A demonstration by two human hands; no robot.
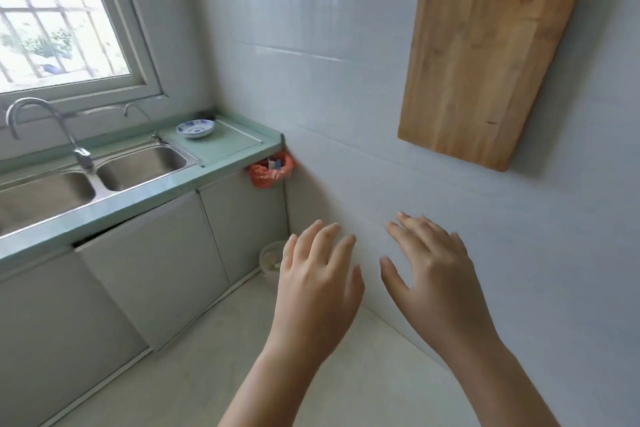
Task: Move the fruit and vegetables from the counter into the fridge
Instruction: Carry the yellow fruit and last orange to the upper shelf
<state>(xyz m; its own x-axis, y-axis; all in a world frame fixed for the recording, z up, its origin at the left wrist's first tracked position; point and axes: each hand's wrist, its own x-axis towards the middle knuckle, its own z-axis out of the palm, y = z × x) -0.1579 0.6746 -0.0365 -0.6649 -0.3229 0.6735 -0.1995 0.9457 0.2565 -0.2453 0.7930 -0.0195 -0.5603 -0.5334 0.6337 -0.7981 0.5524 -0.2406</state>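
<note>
Down in the lower middle of the frame, the left grip (pixel 317 274) and the right grip (pixel 436 274) hover palm-down, fingers spread and relaxed, pinching nothing. Two grips, both free. Past them, one small pale tub (pixel 272 258) sits on the floor in the corner, and one orange bag (pixel 272 170) hangs at the end of the surface (pixel 239 152). On that green surface, left of centre, I count two sink basins (pixel 138 166), one tap (pixel 45 125) and one blue-and-white dish (pixel 195 128). Fruit and vegetables: zero in view, and no fridge either, so the produce must lie somewhere outside the frame. Handling is a guess, then: I'd expect light, bruisable pieces, some round and rolling, best cupped from underneath, not squeezed. Furthest off, one wooden cutting board (pixel 485 66) hangs on the tiled wall, upper right.
</note>
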